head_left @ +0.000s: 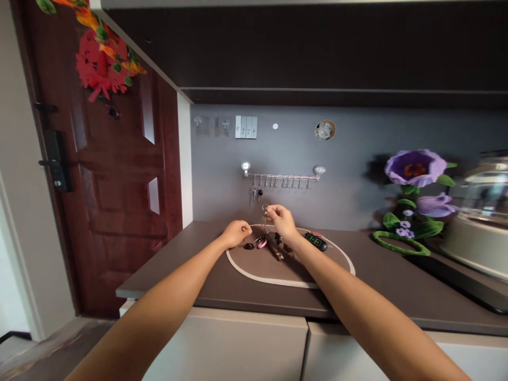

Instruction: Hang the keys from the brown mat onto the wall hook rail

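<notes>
Up off the counter, my right hand (281, 219) pinches a key ring (265, 207) between thumb and fingers, and keys dangle below it. My left hand (237, 233) is closed low over the left part of the white-rimmed oval mat (273, 279); what its curled fingers hold, if anything, is hidden. Close to it lies a small black item (248, 246). Between and below my hands are a pink item (262, 242), a brown elongated item (274, 248) and more keys. A black fob-like device with green markings (316, 242) rests right of my right wrist.
A metal hook rail (282, 176) is fixed to the wall behind, with keys (254, 192) on its left hooks. Purple fabric flowers (415, 168) and a glass-topped appliance (480, 217) stand at right. Overhead is a dark shelf (317, 47); a red-brown door (119, 211) is left.
</notes>
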A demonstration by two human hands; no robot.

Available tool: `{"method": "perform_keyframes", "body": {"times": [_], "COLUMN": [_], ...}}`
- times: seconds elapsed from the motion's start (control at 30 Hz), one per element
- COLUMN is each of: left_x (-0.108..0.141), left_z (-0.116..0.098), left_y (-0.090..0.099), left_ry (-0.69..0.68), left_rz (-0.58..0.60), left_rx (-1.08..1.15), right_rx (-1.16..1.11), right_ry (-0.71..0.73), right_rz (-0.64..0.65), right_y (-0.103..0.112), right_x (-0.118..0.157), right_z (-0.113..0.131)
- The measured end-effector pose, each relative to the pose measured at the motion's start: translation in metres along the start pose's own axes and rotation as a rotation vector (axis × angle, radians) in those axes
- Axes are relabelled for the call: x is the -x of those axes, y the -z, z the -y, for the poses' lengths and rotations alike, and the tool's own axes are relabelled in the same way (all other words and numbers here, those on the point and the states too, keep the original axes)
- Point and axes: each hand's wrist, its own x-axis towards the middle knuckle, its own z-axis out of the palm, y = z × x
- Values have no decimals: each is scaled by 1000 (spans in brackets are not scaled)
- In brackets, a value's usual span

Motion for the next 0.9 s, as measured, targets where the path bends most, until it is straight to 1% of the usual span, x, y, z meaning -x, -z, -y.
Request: {"method": "perform_keyframes", "body": {"times": [0.1, 0.2, 0.3, 0.4, 0.53, 0.67, 0.9], "left_x": [1, 1, 1, 2, 1, 0, -1], "left_z": [0, 0, -1, -2, -1, 1, 0], "left_y": [0, 0, 1, 2, 2, 1, 2], "left_ry": [-84, -123, -162, -185, -182, -198, -186], "left_rz": [29, 51, 70, 83, 103, 108, 111], "left_rx": [-135, -190, -242, -289, -317, -326, -347], "right_rx": [-61, -68, -123, -160, -146, -180, -210], "right_ry": [-44, -64, -100, -148, -181, -235, -304], "right_rz": [-54, -88, -141, -214, -263, -302, -333], "right_y": [1, 0, -4, -9, -15, -21, -24], "right_x": [-14, -30, -45, -60, -78, -91, -96], "right_z": [7, 16, 25, 30, 30, 26, 19]}}
